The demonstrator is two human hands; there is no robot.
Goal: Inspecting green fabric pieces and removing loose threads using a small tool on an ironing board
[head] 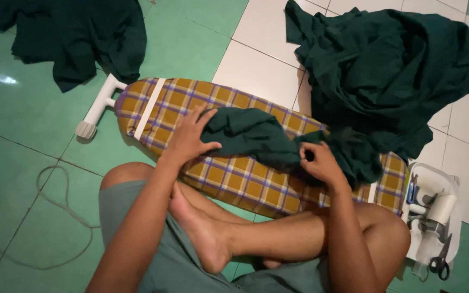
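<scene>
Seated cross-legged, bare foot tucked between the knees. Left hand (191, 138) reaching forward on a straight arm, palm down, fingers (204, 118) spread flat. Right hand (321, 163) drawn nearer, wrist bent, fingers (306, 153) curled in a pinch.

A dark green garment (256, 138) lies on the yellow-and-purple plaid ironing board (229, 173), over green and white floor tiles (23, 108).

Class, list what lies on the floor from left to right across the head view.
Cord loop → dark green cloth heap → plaid ironing board → large dark green pile → white tray of tools.
</scene>
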